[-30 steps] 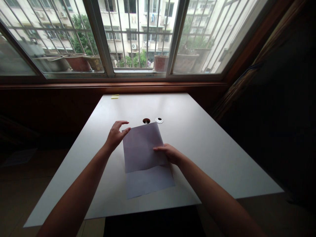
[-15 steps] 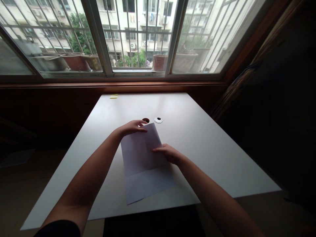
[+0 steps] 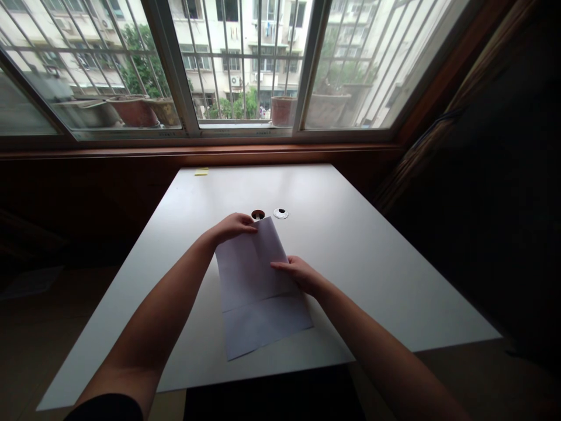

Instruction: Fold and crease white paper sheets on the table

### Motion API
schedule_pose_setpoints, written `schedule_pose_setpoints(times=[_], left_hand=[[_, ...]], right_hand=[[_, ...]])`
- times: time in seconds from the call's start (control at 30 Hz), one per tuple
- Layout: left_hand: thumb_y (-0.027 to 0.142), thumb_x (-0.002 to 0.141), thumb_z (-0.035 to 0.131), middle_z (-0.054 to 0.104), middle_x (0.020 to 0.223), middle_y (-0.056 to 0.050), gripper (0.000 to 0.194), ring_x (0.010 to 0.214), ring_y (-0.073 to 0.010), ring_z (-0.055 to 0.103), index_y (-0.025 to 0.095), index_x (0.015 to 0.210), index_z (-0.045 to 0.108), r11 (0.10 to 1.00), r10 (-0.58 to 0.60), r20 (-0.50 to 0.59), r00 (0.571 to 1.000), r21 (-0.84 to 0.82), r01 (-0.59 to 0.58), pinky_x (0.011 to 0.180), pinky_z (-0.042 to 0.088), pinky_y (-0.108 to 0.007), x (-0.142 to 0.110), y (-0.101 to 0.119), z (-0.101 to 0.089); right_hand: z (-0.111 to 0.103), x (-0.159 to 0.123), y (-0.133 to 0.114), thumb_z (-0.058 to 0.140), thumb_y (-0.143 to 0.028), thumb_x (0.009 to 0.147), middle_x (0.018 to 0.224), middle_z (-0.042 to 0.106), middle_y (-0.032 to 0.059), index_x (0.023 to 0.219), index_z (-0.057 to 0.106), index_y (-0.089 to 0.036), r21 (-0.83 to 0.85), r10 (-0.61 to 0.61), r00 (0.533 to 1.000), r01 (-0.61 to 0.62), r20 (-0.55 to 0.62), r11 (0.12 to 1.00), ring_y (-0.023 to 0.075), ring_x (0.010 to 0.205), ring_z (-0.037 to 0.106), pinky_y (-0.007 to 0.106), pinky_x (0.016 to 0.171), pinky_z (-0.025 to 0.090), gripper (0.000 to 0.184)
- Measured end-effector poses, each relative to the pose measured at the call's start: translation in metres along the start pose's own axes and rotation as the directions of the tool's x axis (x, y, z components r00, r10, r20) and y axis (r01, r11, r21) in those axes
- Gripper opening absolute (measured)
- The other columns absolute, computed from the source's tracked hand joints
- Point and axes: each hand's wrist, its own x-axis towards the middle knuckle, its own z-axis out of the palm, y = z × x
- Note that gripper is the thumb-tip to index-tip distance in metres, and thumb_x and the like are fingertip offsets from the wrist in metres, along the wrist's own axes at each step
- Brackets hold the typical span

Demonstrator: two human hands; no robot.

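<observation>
A sheet of white paper (image 3: 258, 275) is held tilted above the table, with a crease running across its lower part. My left hand (image 3: 235, 227) pinches the paper's top edge between thumb and fingers. On the right edge, my right hand (image 3: 302, 273) grips it, thumb on the front face and the other fingers behind, mostly hidden. The paper's lower edge hangs toward the near side of the table; whether it touches the surface I cannot tell.
The white table (image 3: 359, 280) has a round hole (image 3: 258, 214) and beside it a white ring-shaped cover (image 3: 281, 213). Yellow sticky notes (image 3: 201, 171) lie at the far left corner. A barred window (image 3: 241, 70) stands behind the table, a curtain (image 3: 421, 146) at the right.
My left hand has closed its fingers onto the paper's top edge, drawing slightly left, so the hole shows more. The right hand keeps its hold almost unmoved.
</observation>
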Motion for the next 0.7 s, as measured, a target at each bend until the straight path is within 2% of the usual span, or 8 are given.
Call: schedule_pose_setpoints(times=[0.23,0.43,0.7], left_hand=[[0.05,0.068,0.075,0.071,0.081,-0.005,0.04,0.076,-0.0221,0.064,0.016,0.089,0.073,1.0,-0.025,-0.046,0.999,0.011,0.025,0.066,0.045,-0.029,-0.002,-0.005,-0.001],[0.048,0.068,0.075,0.07,0.081,-0.004,0.039,0.076,-0.0218,0.064,0.016,0.089,0.073,1.0,-0.027,-0.067,0.997,0.006,0.028,0.065,0.045,-0.029,-0.002,-0.009,-0.001],[0.047,0.068,0.075,0.071,0.082,-0.005,0.038,0.077,-0.0226,0.064,0.017,0.09,0.074,0.999,-0.041,-0.111,0.993,0.003,0.042,0.064,0.045,-0.029,-0.004,-0.017,-0.007]], right_hand=[[-0.002,-0.007,0.005,0.081,-0.046,0.072,0.088,0.075,0.0046,0.097,0.071,-0.018,-0.008,-0.182,0.981,0.182,-0.063,0.983,0.0191,0.073,0.068,0.03,0.069,0.053,0.039],[-0.011,-0.006,0.008,0.079,-0.051,0.073,0.082,0.074,0.0043,0.09,0.072,-0.016,-0.142,-0.186,0.977,0.17,-0.102,0.975,0.0185,0.068,0.065,0.029,0.065,0.049,0.04],[-0.014,-0.013,0.008,0.075,-0.054,0.075,0.082,0.073,0.0037,0.092,0.073,-0.017,-0.137,-0.162,0.985,0.153,-0.059,0.979,0.0171,0.066,0.063,0.028,0.064,0.047,0.041]])
